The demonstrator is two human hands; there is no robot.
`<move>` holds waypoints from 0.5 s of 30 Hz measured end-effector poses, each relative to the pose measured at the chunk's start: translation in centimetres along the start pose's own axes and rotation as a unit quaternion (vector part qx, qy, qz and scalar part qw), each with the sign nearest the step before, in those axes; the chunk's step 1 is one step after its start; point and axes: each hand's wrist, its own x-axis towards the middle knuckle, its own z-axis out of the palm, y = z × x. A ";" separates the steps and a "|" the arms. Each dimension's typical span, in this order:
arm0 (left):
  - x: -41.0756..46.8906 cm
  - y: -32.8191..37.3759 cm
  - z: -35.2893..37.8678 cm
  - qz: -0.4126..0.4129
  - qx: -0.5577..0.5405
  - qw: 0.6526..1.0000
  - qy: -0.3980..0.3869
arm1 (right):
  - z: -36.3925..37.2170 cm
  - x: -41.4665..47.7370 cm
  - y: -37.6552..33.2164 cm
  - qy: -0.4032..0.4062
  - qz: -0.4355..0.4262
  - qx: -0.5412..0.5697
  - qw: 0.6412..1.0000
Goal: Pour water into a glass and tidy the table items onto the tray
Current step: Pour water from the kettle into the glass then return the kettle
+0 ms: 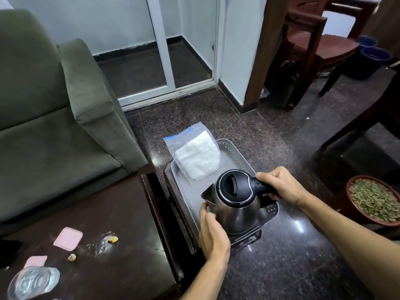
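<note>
Rounded stainless-steel kettle: silver body, black lid, black handle, silver ring around the lid.
Rectangular grey plastic tray: light grey; the rim is perforated in a regular grid of small holes.
Clear plastic zip bag: blue seal strip, white contents.
Wooden table: dark brown.
Square flat lid: pale pink.
Upholstered armchair: plain olive green.
Polished stone floor: black-brown, finely speckled.
Round clay pot: red-brown wall, yellow-green fill.
</note>
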 end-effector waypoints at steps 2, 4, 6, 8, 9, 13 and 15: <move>-0.1 -0.4 0.2 -0.003 -0.007 1.000 -0.009 | -0.1 0.0 0.5 0.000 -0.002 0.007 1.000; -0.1 -0.7 0.3 -0.005 -0.021 1.000 -0.018 | -0.1 0.0 0.9 0.002 -0.004 0.012 1.000; 0.2 -0.8 0.5 -0.007 -0.047 0.998 -0.030 | -0.1 0.2 1.1 0.007 -0.003 0.018 1.000; 0.4 -0.8 0.5 -0.010 -0.056 0.998 -0.035 | -0.2 0.5 1.2 0.010 -0.001 0.022 1.000; 0.6 -0.8 0.5 -0.009 -0.056 0.998 -0.035 | -0.2 0.6 1.2 0.011 -0.002 0.021 1.000; 0.8 -0.9 0.1 0.011 -0.030 0.999 -0.032 | -0.3 0.8 1.4 0.010 -0.011 0.018 1.000; 0.7 -0.9 0.0 0.031 -0.006 0.999 -0.031 | -0.3 0.8 1.5 0.015 -0.016 0.017 1.000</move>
